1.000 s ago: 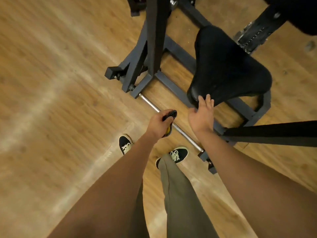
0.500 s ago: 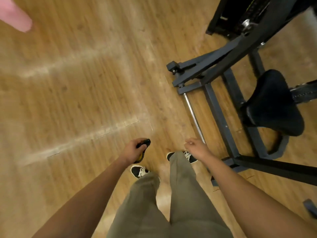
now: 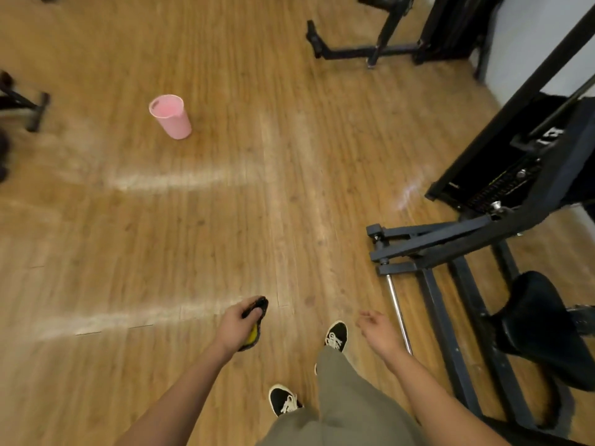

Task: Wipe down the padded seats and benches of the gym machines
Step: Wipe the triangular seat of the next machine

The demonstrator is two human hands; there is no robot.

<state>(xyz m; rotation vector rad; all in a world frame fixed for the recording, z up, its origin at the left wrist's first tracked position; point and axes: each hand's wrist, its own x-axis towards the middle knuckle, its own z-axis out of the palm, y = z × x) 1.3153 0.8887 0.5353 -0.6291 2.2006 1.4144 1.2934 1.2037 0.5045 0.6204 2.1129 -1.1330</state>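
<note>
Head view: you are stepping back from the padded seat (image 3: 541, 323), which a second ago was lying under your right hand (image 3: 376, 333) and is now sitting off to that hand's right. Your right hand is hanging loose, fingers relaxed, holding nothing. Your left hand (image 3: 236, 326), farther from the seat, is gripping the black-and-yellow wiping pad (image 3: 257, 309). A pink bucket (image 3: 170, 116) is coming into sight far across the floor from the seat. This seat is likely finished, and you appear to be heading for a rinse or for another machine.
</note>
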